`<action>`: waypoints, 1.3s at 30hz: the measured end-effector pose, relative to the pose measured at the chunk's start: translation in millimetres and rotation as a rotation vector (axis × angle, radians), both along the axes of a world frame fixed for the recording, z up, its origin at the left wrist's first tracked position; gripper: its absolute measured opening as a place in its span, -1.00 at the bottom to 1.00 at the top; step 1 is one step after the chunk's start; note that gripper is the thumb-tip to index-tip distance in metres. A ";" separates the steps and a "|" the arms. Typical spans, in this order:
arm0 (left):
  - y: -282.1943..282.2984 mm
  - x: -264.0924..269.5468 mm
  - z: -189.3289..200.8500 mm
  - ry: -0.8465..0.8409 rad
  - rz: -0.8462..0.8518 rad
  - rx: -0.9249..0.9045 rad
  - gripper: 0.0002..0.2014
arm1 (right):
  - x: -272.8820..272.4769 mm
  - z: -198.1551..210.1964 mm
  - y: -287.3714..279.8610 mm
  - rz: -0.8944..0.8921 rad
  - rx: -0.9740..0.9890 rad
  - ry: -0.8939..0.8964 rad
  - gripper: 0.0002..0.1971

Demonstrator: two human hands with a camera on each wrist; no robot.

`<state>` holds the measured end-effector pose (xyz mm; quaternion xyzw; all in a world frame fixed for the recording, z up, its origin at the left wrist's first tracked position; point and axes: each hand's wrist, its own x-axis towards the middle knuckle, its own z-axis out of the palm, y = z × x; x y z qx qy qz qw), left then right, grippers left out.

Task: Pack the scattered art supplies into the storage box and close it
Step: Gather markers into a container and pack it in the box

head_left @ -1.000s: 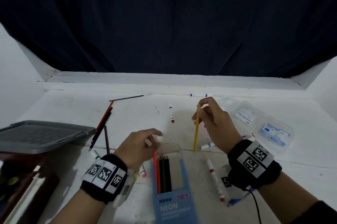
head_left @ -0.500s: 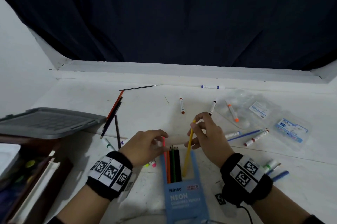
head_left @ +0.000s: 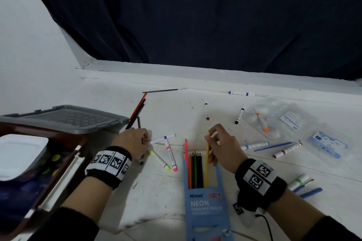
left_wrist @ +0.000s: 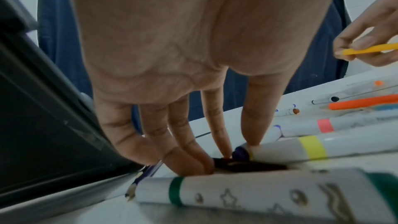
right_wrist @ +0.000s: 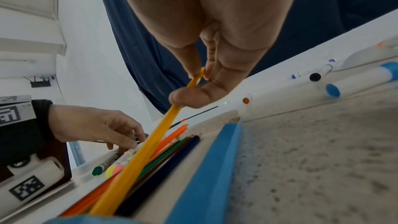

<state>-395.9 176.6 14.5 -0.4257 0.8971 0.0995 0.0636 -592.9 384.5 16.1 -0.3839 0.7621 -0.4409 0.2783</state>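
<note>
Yellow pencil (head_left: 207,159) was pinched in the right hand (head_left: 223,147), half inside the pencil box (head_left: 207,207) on the bench (head_left: 254,182). Left hand (head_left: 135,142) fingers touched markers (head_left: 170,154), nearly straight. Next, I think, it must slide fully in.

A yellow pencil (head_left: 207,159) is showing beside orange, green and black ones in the blue "NEON" pencil box (head_left: 207,207). Black-and-white square-patterned wristbands (head_left: 109,161) are standing out against the dark navy curtain (head_left: 195,15) and white table (head_left: 166,191).
</note>
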 end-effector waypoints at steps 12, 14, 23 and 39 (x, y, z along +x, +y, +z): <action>-0.6 9.9 1.3 0.031 0.076 0.102 -0.85 | 4.2 -8.8 -7.8 0.043 0.223 0.001 -0.84; 1.0 12.0 2.2 0.050 0.060 0.097 -0.87 | 6.3 -9.4 -6.6 0.063 0.216 0.031 -0.77; 7.8 24.5 1.5 0.092 -0.112 0.121 -0.80 | 13.0 -5.6 -0.6 0.264 0.352 0.366 -0.90; 13.5 24.2 5.4 0.317 -0.418 0.086 -0.45 | 15.4 -3.1 14.2 0.344 0.273 0.403 -0.75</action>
